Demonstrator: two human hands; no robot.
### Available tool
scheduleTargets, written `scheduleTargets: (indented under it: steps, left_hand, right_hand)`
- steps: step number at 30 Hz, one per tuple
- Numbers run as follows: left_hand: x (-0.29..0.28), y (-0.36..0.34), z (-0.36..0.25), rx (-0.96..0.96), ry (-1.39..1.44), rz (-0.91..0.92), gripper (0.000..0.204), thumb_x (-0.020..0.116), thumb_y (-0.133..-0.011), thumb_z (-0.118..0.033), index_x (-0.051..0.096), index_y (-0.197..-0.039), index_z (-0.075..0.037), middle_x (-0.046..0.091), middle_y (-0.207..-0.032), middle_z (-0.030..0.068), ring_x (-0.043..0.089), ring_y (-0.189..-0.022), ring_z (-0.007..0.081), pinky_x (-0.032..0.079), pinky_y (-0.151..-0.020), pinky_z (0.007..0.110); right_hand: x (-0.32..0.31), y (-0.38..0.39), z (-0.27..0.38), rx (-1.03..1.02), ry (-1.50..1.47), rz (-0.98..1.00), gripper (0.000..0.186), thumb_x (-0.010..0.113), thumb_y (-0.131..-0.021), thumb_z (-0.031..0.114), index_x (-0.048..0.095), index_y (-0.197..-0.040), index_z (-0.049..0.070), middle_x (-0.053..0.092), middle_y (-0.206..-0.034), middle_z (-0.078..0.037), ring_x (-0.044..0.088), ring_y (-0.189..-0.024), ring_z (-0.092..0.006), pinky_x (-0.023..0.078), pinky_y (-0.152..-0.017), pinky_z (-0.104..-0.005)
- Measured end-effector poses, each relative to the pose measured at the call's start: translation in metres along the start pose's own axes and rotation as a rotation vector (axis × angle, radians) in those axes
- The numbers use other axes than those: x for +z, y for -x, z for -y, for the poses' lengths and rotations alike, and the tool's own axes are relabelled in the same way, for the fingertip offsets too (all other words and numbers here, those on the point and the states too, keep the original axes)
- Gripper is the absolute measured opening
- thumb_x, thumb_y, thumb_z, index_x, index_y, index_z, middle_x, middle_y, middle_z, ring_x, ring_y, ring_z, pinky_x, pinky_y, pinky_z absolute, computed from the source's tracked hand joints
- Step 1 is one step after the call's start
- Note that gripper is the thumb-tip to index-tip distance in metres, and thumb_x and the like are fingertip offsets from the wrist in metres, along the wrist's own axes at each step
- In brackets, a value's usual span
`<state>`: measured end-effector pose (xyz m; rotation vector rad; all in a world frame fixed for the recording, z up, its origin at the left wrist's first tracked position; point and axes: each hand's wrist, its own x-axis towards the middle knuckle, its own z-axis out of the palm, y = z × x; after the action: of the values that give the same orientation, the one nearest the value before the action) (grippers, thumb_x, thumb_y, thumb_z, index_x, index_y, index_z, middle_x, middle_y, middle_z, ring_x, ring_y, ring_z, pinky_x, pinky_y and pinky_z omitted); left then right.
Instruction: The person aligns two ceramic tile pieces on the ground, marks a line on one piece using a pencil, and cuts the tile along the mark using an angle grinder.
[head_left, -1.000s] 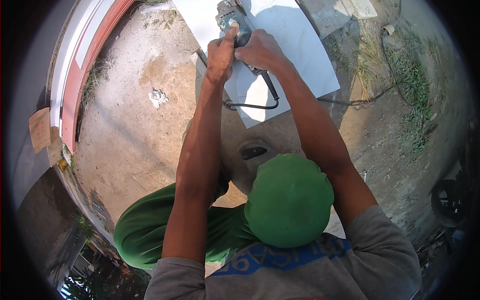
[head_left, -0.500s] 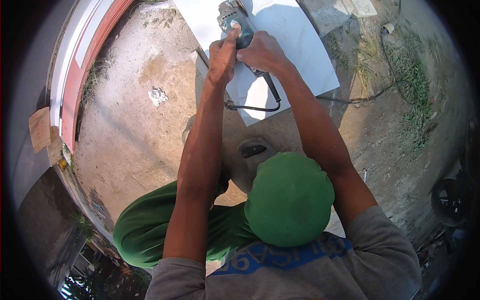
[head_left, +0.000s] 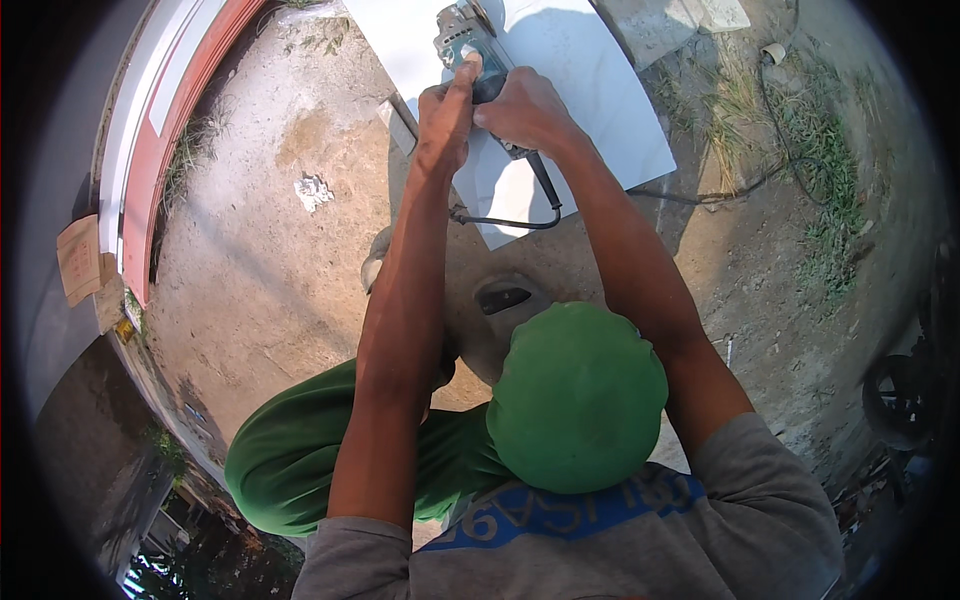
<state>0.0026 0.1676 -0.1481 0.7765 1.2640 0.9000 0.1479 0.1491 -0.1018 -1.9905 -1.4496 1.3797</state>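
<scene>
A teal angle grinder (head_left: 462, 44) with a grey metal head and a black tail end rests on or just over a large white slab (head_left: 605, 125), far ahead of me. Both of my arms stretch out to it. My left hand (head_left: 446, 118) is closed on its left side, thumb laid along the top of the teal body. Wrapped around the body from the right is my right hand (head_left: 532, 105). The black cord (head_left: 515, 222) leaves the tail and bends left beneath my wrists. The grinder's disc cannot be made out.
A wooden piece (head_left: 397, 125) lies by the slab's left edge. Crumpled white scrap (head_left: 313, 192) sits on the dirt ground. Further left runs a red and white edge (head_left: 150, 190) with brown cardboard (head_left: 80, 262). Black cable (head_left: 745, 190) trails through grass (head_left: 835, 215) at right.
Both hands stay closed on the grinder, which has barely moved. The slab's edge sits very slightly higher and further left in the view.
</scene>
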Motion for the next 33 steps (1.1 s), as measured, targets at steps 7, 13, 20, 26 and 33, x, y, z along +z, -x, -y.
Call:
scheduleTargets:
  steps: [7, 13, 20, 26, 33]
  left_hand:
    - [0.004, 0.010, -0.005, -0.044, -0.026, -0.023, 0.066, 0.078, -0.098, -0.050, 0.073, -0.103, 0.015, 0.069, -0.091, 0.0123, 0.062, -0.077, 0.0170, 0.053, -0.068, 0.034]
    - [0.003, 0.009, -0.001, -0.054, -0.040, -0.027, 0.067, 0.078, -0.098, -0.051, 0.073, -0.103, 0.015, 0.070, -0.091, 0.0130, 0.064, -0.078, 0.0170, 0.054, -0.069, 0.033]
    - [0.007, 0.017, -0.003, -0.050, -0.009, -0.016, 0.070, 0.078, -0.099, -0.052, 0.073, -0.107, 0.017, 0.072, -0.095, 0.0140, 0.065, -0.083, 0.0175, 0.055, -0.074, 0.033]
    - [0.006, 0.022, -0.002, -0.068, -0.014, -0.020, 0.068, 0.078, -0.100, -0.051, 0.073, -0.112, 0.016, 0.072, -0.096, 0.0139, 0.065, -0.083, 0.0167, 0.055, -0.074, 0.033]
    - [0.010, 0.030, -0.003, -0.072, -0.034, -0.053, 0.067, 0.079, -0.100, -0.049, 0.073, -0.113, 0.016, 0.072, -0.096, 0.0132, 0.065, -0.084, 0.0160, 0.054, -0.072, 0.033]
  right_hand:
    - [0.001, 0.008, -0.001, 0.007, 0.007, -0.013, 0.040, 0.080, -0.077, 0.029, 0.076, -0.086, -0.010, 0.077, -0.085, -0.024, 0.079, -0.083, -0.0362, 0.061, -0.075, -0.0452]
    - [0.002, 0.009, -0.004, -0.011, -0.008, -0.013, 0.039, 0.080, -0.077, 0.028, 0.076, -0.086, -0.010, 0.077, -0.084, -0.023, 0.078, -0.080, -0.0355, 0.061, -0.074, -0.0451]
    - [0.000, 0.015, -0.004, 0.013, -0.016, -0.004, 0.038, 0.080, -0.078, 0.028, 0.076, -0.085, -0.009, 0.077, -0.084, -0.023, 0.078, -0.081, -0.0341, 0.061, -0.074, -0.0441]
    - [0.002, 0.020, -0.005, 0.033, -0.006, 0.004, 0.038, 0.080, -0.077, 0.028, 0.076, -0.085, -0.009, 0.077, -0.084, -0.022, 0.078, -0.081, -0.0335, 0.061, -0.074, -0.0441]
    - [0.002, 0.022, -0.009, 0.033, -0.012, 0.007, 0.038, 0.080, -0.077, 0.027, 0.076, -0.086, -0.009, 0.077, -0.086, -0.023, 0.079, -0.083, -0.0340, 0.061, -0.076, -0.0443]
